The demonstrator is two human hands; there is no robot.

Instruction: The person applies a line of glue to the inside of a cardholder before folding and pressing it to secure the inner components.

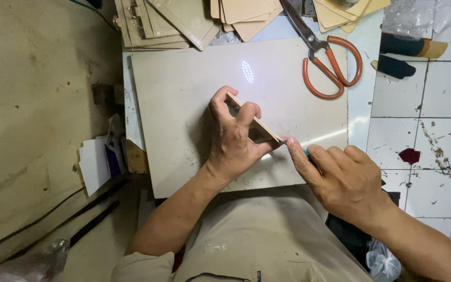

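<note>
Slab [184, 94]: pale, flat work surface, landmark for all below; a bright oval of light sits on its upper middle. Stack [157, 23]: tan cut pieces piled past the slab's far edge, more of them fanned out to the stack's right. Scissors [327, 62]: large, orange-handled, lying at the slab's far right corner, blades pointing away. Left hand [233, 141]: over the slab's centre, fingers clamped around the strip, holding it on edge. Right hand [340, 177]: at the slab's near right edge, closed narrow on a small tool [305, 153], mostly hidden, only a teal bit showing, its tip at the strip's near end. Strip [254, 121]: thin, tan, slanting across the slab's centre. Risk, as judged: the tool works just beside the left thumb; a slip along the thin edge could nick skin or gouge the strip.
</note>
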